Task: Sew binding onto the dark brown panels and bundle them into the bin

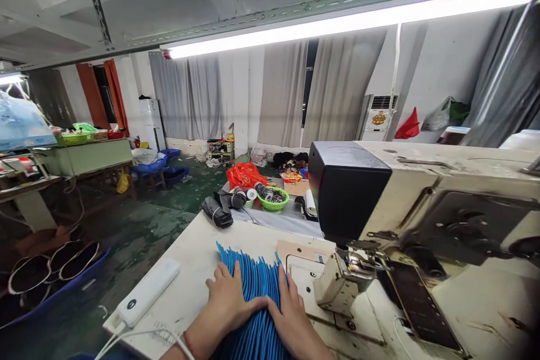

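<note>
A wide bundle of thin blue cords (pixel 257 270) lies side by side on the white sewing table, running down past the bottom of the picture. My left hand (pixel 228 295) rests on its left side with the fingers spread. On the right edge of the bundle lies my right hand (pixel 292 309), fingers stretched forward along the cords. Both thumbs meet over the middle. Just right of my right hand stands the sewing machine (pixel 354 180), its clamp and needle area (pixel 352 261) close to the cords. The cords' lower ends are out of view.
A white power bank (pixel 148 292) with a cable sits on the table's left. Folded black fabric (pixel 217 212) and a green basket (pixel 273 201) of small dark parts are at the far edge, near a red plastic bag (pixel 245 175). A blue tub (pixel 63 287) stands on the floor.
</note>
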Demonstrator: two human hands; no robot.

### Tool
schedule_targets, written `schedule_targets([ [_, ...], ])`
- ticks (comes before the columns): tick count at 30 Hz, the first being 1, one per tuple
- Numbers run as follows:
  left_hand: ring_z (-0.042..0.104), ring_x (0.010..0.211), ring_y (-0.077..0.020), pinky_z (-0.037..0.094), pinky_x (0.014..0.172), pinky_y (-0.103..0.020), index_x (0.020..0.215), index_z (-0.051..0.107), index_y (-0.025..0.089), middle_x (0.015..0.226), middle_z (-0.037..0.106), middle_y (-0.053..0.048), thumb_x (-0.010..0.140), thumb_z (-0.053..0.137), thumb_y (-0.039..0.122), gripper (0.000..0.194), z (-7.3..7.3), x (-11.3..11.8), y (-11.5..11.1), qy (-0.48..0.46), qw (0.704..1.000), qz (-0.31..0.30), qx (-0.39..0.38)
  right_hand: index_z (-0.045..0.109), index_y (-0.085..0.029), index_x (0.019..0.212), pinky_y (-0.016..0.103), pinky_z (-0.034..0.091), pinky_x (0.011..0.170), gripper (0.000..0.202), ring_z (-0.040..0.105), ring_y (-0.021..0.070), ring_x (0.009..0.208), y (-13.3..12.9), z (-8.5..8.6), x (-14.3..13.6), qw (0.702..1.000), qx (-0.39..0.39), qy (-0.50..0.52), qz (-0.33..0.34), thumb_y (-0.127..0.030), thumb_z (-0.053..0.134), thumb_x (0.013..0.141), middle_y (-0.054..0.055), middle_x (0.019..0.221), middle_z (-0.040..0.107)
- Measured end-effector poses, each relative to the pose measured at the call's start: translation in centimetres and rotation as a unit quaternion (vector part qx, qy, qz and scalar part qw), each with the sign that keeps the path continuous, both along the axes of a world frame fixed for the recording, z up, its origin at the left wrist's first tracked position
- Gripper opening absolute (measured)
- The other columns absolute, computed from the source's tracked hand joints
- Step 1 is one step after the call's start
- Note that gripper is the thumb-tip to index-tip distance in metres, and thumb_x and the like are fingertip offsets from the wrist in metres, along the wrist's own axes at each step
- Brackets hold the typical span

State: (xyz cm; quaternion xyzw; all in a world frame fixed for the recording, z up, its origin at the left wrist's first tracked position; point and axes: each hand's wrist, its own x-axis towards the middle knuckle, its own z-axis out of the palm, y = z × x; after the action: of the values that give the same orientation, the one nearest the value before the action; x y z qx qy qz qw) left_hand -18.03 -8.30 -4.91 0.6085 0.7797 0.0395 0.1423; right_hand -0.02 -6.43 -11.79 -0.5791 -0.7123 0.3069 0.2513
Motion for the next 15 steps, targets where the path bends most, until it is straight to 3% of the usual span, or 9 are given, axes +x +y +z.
schedule_targets([
  [4, 0.050, 0.120, -0.0372, 0.038, 0.098, -0.046, 0.145, 0.013, 0.004, 0.133, 0.049, -0.027, 0.067, 0.058, 0.059, 0.105, -0.4, -2.2, 0.1, -0.150, 0.987, 0.037, 0.032, 0.008, -0.011, 0.148, 0.045, 0.029, 0.109, 0.090, 0.034, 0.0330, 0.134, -0.7, -1.2, 0.1, 0.996, -0.020, 0.031, -0.078, -0.053, 0.049, 0.079, 0.019, 0.138, 0.039],
  [7, 0.054, 0.117, -0.0320, 0.040, 0.099, -0.039, 0.140, 0.026, 0.006, 0.128, 0.057, -0.020, 0.069, 0.060, 0.049, 0.089, -0.3, -3.4, 0.0, -0.200, 0.976, 0.052, 0.065, 0.010, -0.008, 0.146, 0.047, 0.033, 0.106, 0.098, 0.040, 0.0358, 0.128, -1.5, -1.4, -0.3, 0.995, -0.050, 0.040, -0.075, -0.050, 0.059, 0.072, 0.021, 0.131, 0.044],
  [10, 0.050, 0.122, -0.0306, 0.038, 0.103, -0.040, 0.137, 0.032, 0.010, 0.133, 0.053, -0.017, 0.068, 0.062, 0.045, 0.082, 1.1, -3.1, -0.9, -0.203, 0.964, 0.086, 0.147, 0.005, -0.007, 0.146, 0.049, 0.033, 0.106, 0.100, 0.038, 0.0371, 0.129, -2.3, 0.3, -0.8, 0.996, -0.014, 0.050, -0.076, -0.043, 0.060, 0.072, 0.023, 0.133, 0.040],
  [13, 0.052, 0.120, -0.0275, 0.041, 0.102, -0.038, 0.134, 0.034, 0.016, 0.132, 0.055, -0.012, 0.068, 0.065, 0.047, 0.079, 2.0, -2.8, -2.9, -0.297, 0.903, 0.102, 0.292, 0.001, -0.015, 0.146, 0.048, 0.027, 0.110, 0.095, 0.031, 0.0346, 0.134, -3.4, 2.5, -0.4, 0.986, 0.119, 0.089, -0.079, -0.042, 0.058, 0.075, 0.019, 0.141, 0.031],
  [15, 0.054, 0.117, -0.0281, 0.043, 0.101, -0.039, 0.129, 0.039, 0.019, 0.127, 0.058, -0.010, 0.065, 0.067, 0.051, 0.076, 1.5, -3.2, -4.3, -0.370, 0.857, 0.078, 0.349, 0.002, -0.019, 0.146, 0.049, 0.023, 0.112, 0.096, 0.025, 0.0349, 0.137, -4.0, 3.2, 0.4, 0.973, 0.182, 0.123, -0.067, -0.046, 0.060, 0.075, 0.016, 0.146, 0.027],
])
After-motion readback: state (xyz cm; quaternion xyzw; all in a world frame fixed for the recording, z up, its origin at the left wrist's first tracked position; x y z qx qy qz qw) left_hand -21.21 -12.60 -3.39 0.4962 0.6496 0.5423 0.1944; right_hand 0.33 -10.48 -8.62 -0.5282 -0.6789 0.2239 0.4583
